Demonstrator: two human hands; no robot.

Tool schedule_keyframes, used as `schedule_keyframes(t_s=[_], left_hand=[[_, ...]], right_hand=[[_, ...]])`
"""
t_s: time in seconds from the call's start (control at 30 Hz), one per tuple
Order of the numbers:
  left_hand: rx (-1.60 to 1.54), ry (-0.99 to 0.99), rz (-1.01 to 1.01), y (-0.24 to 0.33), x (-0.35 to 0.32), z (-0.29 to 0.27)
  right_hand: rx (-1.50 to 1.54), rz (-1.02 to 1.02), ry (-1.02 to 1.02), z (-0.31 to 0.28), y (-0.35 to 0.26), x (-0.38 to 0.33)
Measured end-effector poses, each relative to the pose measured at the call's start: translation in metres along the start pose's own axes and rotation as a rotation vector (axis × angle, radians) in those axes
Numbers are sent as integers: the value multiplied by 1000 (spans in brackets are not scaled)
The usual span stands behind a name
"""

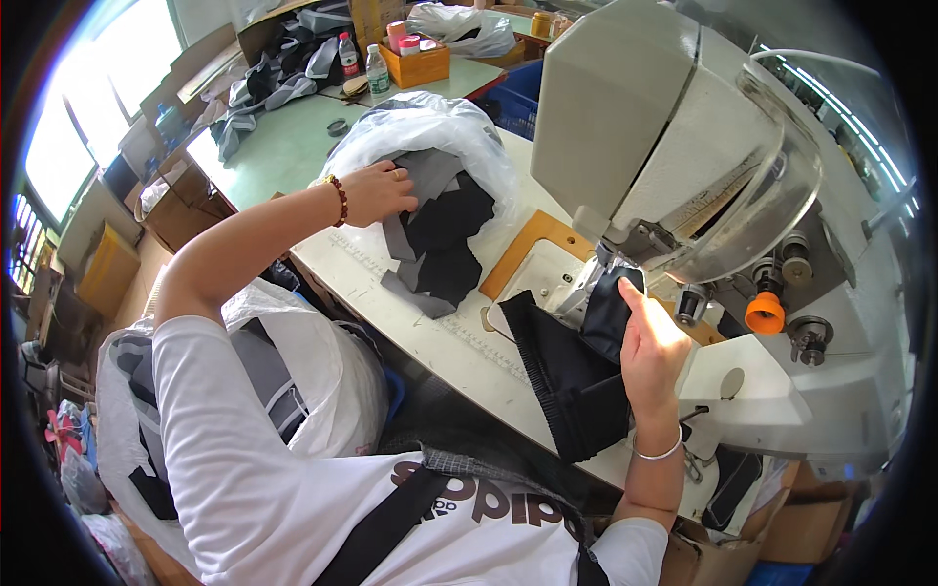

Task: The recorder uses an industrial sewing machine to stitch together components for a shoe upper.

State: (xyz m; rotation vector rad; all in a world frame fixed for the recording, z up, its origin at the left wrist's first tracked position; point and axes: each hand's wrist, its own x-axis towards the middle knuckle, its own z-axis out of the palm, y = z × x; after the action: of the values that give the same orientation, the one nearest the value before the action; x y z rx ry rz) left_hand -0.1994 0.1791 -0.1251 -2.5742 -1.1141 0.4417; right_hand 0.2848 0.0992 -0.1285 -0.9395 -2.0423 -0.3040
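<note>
My left hand reaches into an open white plastic bag and rests on a pile of grey and black fabric pieces that spills onto the white sewing table. My right hand holds a black fabric piece at the needle area of a large cream industrial sewing machine. The black piece hangs down over the table's near edge. A red bead bracelet is on my left wrist, a thin silver bangle on the right.
A second white bag of grey and black pieces sits by my left side. Behind is a green table with grey cloth, bottles and an orange box. Cardboard boxes stand at left. An orange knob is on the machine.
</note>
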Motion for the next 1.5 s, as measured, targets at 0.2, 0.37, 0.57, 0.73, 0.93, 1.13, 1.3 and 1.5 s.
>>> schedule_keyframes(t_s=[0.2,0.37,0.57,0.73,0.93,1.13,1.3,1.5], left_hand=[[77,55,-16,8,2,-25],[287,492,-34,21,-4,-89],[511,1076,133,56,-5,-144],[268,1304,339,99,12,-152],[-29,1536,548,167,93,-136],[-153,1525,553,186,149,-119],[-160,1595,498,180,156,-108],[-217,1525,498,184,156,-102]], right_hand=[[18,14,4,0,-1,0],[50,1,52,2,-2,2],[22,23,-13,-2,-2,1],[77,-13,45,2,3,0],[79,26,18,1,4,-3],[204,94,3,-4,7,2],[327,159,-61,-9,13,-5],[541,235,-86,0,19,-20]])
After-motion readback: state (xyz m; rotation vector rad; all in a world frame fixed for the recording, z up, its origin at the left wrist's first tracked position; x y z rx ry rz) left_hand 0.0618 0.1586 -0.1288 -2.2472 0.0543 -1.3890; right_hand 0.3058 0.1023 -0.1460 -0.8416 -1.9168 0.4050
